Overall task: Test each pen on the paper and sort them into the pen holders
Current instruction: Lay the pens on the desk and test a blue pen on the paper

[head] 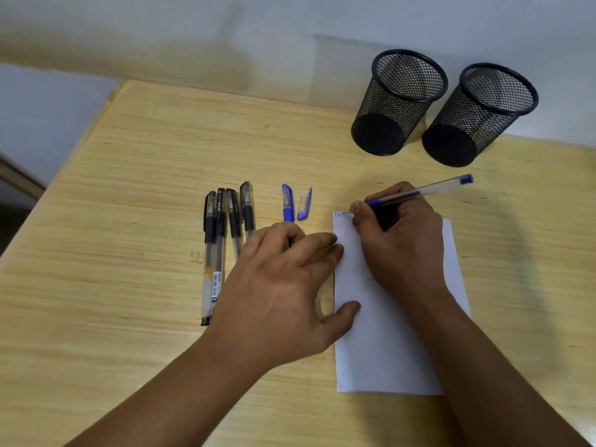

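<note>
My right hand [400,240] grips an uncapped blue pen [425,190] with its tip on the top left corner of the white paper [387,350], where blue letters show. My left hand [283,285] lies flat, with fingertips and thumb pressing on the paper's left edge. Several capped black pens [219,233] lie side by side to the left, partly under my left hand. A capped blue pen [288,203] and a loose blue cap [304,204] lie between them and the paper. Two empty black mesh holders [400,101] [483,114] stand at the back right.
All of this sits on a light wooden table [129,188] against a pale wall. The table's left edge runs diagonally at the left of the view. A small mark is drawn on the wood near the black pens.
</note>
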Motion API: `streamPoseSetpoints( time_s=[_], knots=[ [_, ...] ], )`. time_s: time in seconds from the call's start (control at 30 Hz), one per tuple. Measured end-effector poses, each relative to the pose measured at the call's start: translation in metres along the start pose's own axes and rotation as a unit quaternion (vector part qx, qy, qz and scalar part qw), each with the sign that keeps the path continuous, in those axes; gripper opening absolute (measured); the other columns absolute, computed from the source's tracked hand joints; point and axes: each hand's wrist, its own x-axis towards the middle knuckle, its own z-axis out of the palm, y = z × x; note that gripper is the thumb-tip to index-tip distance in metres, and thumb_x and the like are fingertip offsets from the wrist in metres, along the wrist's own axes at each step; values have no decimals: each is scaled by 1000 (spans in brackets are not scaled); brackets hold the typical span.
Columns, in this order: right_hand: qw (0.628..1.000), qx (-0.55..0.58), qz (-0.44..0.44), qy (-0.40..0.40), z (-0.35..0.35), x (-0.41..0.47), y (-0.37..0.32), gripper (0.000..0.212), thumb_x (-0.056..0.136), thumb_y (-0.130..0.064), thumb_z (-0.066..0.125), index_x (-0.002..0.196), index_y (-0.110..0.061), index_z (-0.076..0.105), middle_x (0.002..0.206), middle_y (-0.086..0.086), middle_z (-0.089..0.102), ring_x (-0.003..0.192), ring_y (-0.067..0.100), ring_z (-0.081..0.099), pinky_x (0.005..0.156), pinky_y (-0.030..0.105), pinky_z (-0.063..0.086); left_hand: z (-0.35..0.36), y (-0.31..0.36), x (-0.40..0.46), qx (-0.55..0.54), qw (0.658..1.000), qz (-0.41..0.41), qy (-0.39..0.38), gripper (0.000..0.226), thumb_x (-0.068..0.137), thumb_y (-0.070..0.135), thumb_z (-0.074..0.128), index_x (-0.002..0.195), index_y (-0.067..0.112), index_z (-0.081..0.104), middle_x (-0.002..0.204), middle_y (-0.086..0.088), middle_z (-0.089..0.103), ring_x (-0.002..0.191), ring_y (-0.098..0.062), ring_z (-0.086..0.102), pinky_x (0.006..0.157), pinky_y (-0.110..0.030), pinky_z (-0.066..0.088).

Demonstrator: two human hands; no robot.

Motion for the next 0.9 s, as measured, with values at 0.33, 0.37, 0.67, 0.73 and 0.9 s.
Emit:
streamPoseSetpoints(
  time_s=[0.33,0.37,0.67,0.73,0.9],
  knots=[
    [1000,16,10,5,0,0,1,11,88,-25,70,88,-22,59,71,-23,55,71,-22,55,64,-3,40,0,-1,1,0,1000,-3,-1,60,74,65,61,118,24,70,122,15,64,107,-20,50,98,-37,31],
    [1000,13,8,5,1,0,0,11,88,-25,70,88,-22,59,71,-23,54,72,-23,54,64,-4,40,0,-1,0,0,1000,-2,1,60,74,65,61,117,24,70,122,15,64,107,-20,50,98,-37,31],
    [1000,2,8,1,1,0,0,11,88,-25,70,90,-17,62,71,-22,54,65,-9,57,64,-4,40,1,-1,0,5,1000,2,5,60,75,65,62,118,24,70,122,13,64,108,-21,50,98,-38,31],
    [1000,1,5,5,1,0,-1,11,88,-24,70,91,-17,61,72,-23,54,65,-6,55,64,-4,39,2,-1,0,5,1000,2,5,60,75,65,62,118,24,70,122,13,64,108,-21,51,98,-38,31],
    [1000,-2,-1,-5,0,-2,-2,13,89,-22,69,90,-17,57,71,-21,53,65,-6,55,63,-3,41,2,-1,0,7,1000,0,3,60,74,65,62,118,25,70,123,14,64,108,-21,50,99,-39,31]
  ],
)
